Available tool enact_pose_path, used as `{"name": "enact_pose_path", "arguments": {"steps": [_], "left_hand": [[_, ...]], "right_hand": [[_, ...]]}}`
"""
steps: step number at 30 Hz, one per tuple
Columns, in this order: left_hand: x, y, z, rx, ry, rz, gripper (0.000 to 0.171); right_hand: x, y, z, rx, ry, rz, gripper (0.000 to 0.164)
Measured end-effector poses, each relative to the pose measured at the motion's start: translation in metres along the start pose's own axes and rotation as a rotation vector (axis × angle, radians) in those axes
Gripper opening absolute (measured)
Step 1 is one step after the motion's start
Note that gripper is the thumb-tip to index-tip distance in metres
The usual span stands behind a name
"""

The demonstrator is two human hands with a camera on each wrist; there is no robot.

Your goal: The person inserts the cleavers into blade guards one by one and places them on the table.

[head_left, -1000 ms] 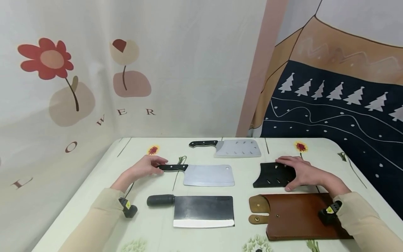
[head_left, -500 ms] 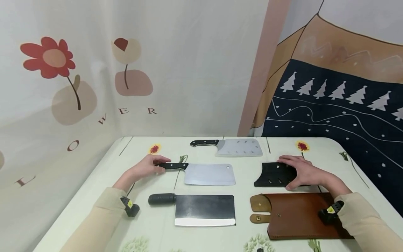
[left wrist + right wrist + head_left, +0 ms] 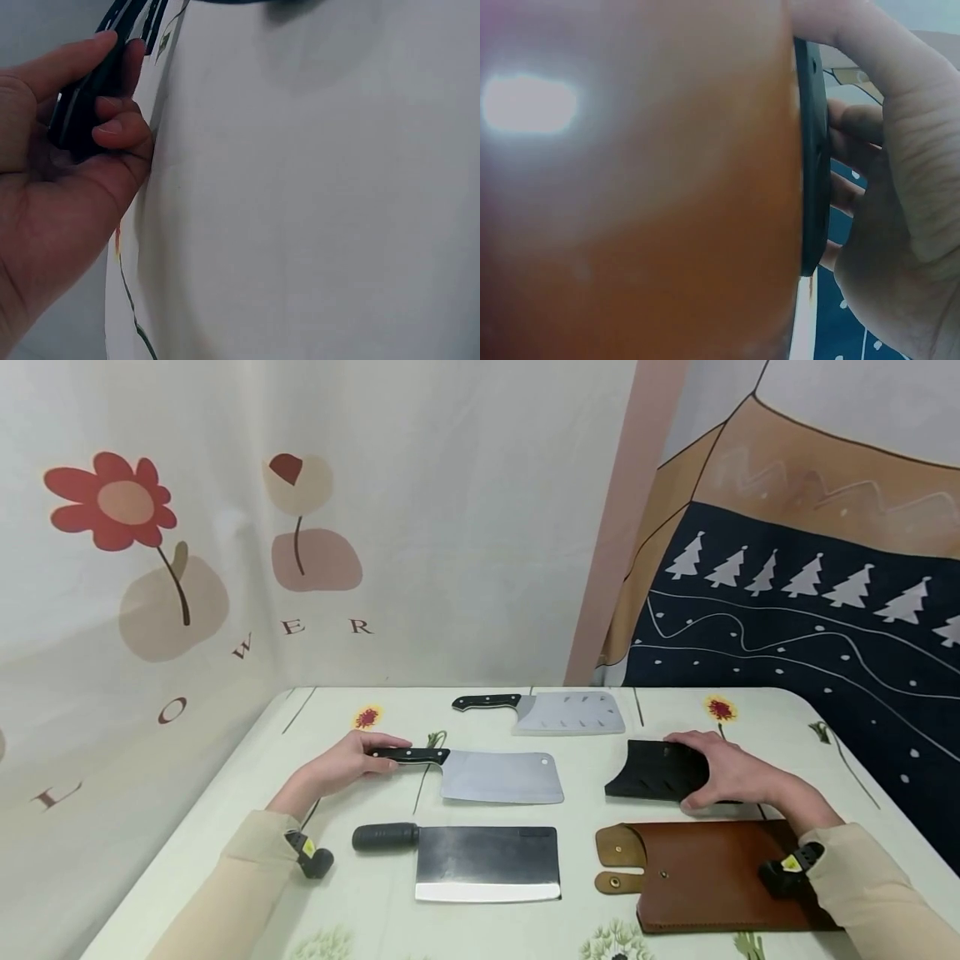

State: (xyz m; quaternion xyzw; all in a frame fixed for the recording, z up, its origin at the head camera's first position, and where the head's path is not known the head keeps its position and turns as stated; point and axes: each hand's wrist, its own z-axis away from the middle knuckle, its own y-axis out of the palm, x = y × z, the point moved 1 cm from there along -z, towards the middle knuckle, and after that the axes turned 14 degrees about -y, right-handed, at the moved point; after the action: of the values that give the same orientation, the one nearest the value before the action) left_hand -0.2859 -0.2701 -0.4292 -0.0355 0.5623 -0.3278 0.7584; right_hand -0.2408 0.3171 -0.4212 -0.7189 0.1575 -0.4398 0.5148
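Note:
In the head view, my left hand grips the end of the black riveted handle of a cleaver whose pale blade points right. The left wrist view shows the fingers curled round that handle. On the right, my right hand holds a black blade guard by its right end, thumb on the near edge and fingers over the far edge. The guard's left edge is tilted up slightly. In the right wrist view the guard shows edge-on beside the fingers.
A second riveted-handle cleaver lies at the back in a translucent guard with slots. Nearer lies a wide dark-bladed cleaver with a round black handle. A brown leather sheath with tan straps lies at the front right, under the right wrist.
My left hand has closed further round the cleaver's handle, sliding slightly right. My right hand has tilted the black blade guard, its far edge rising a little.

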Motion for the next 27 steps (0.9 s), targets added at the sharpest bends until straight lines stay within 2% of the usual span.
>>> {"name": "enact_pose_path", "arguments": {"steps": [5,9,13,19,27], "left_hand": [[-0.001,0.004,0.001,0.092,0.027,0.068,0.047],[-0.004,0.008,0.0,0.115,0.052,0.036,0.047],[-0.007,0.01,-0.001,0.12,0.044,0.032,0.046],[-0.009,0.011,0.0,0.134,0.034,0.111,0.046],[-0.014,0.008,0.002,0.075,0.009,0.192,0.051]], "right_hand": [[0.003,-0.002,-0.001,0.003,-0.008,0.011,0.096],[0.007,-0.003,-0.002,-0.002,-0.02,0.019,0.093],[0.012,-0.004,-0.003,-0.019,-0.022,0.027,0.093],[0.02,-0.006,-0.006,-0.045,-0.043,0.045,0.096],[0.036,-0.007,-0.013,-0.057,-0.094,0.049,0.092]]}}
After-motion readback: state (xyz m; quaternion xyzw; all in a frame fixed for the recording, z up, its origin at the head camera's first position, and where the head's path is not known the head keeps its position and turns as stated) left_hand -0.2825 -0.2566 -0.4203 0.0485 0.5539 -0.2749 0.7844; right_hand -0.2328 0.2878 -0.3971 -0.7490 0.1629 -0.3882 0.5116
